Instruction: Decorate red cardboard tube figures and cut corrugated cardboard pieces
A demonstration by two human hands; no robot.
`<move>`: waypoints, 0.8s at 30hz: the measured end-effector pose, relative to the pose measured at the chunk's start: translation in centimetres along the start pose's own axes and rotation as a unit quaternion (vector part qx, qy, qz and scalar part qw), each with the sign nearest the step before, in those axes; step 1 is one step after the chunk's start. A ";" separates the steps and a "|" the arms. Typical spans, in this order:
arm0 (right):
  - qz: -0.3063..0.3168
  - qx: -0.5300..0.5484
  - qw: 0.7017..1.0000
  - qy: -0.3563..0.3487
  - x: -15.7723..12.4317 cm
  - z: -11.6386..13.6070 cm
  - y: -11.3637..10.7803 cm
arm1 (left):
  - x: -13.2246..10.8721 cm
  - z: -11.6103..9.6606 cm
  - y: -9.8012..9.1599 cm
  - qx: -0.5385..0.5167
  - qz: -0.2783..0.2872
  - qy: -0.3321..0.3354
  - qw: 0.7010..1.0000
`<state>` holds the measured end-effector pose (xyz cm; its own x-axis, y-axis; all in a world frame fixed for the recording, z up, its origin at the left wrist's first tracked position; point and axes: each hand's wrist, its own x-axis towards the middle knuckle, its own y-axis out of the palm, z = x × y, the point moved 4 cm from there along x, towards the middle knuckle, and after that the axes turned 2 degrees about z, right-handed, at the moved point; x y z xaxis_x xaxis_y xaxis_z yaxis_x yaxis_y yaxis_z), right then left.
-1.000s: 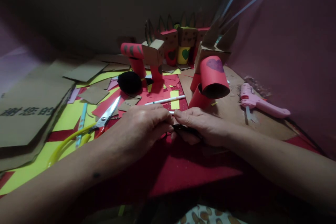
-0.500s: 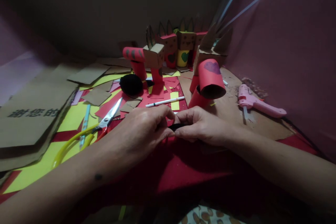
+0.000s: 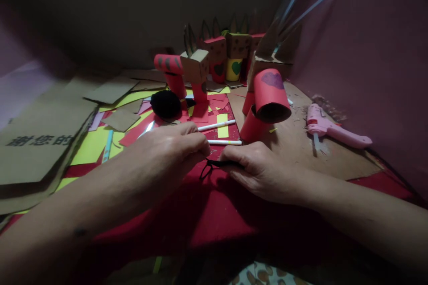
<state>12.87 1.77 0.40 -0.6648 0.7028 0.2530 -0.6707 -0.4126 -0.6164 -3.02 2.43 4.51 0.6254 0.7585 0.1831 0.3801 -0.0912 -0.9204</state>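
Note:
My left hand (image 3: 170,153) and my right hand (image 3: 256,167) meet over a red paper sheet (image 3: 217,213) near the middle of the view. Both are closed in a pinch on a thin black strand of yarn (image 3: 214,164), which loops down between them. A black ball of yarn (image 3: 165,103) lies further back on the paper scraps. Two white sticks (image 3: 220,133) lie just beyond my fingers. The scissors' blade tip (image 3: 149,127) shows past my left hand, the rest hidden.
Red paper rolls (image 3: 267,98) and cardboard box figures (image 3: 214,58) stand at the back. A pink glue gun (image 3: 329,128) lies at the right on the brown board. Cardboard sheets (image 3: 36,142) and yellow and red paper scraps (image 3: 90,144) cover the left. A pinkish wall rises at right.
My hands drew slightly apart, so the black strand now shows stretched and looped between them. My left hand has shifted over the scissors, hiding the handle.

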 end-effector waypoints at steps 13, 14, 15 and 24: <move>-0.010 -0.053 0.997 -0.057 -0.3 0.1 0.1 | 0.5 -0.5 -0.3 -0.074 -0.046 0.027 0.996; -0.012 -0.081 0.995 -0.065 -0.4 0.0 0.2 | 0.7 -0.5 -0.2 -0.100 -0.040 0.023 0.994; -0.016 -0.114 0.990 -0.076 -0.5 0.0 0.3 | 0.9 -0.4 -0.1 -0.126 -0.032 0.017 0.991; -0.143 -0.300 0.913 -0.238 -1.4 0.7 0.5 | 1.5 1.4 2.3 -0.381 0.108 -0.193 0.898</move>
<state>13.18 0.19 0.26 -0.6545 0.3422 0.6742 -0.6327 0.2404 -0.7362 -2.20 4.25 2.12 0.5135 0.8239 -0.2400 0.7263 -0.5662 -0.3897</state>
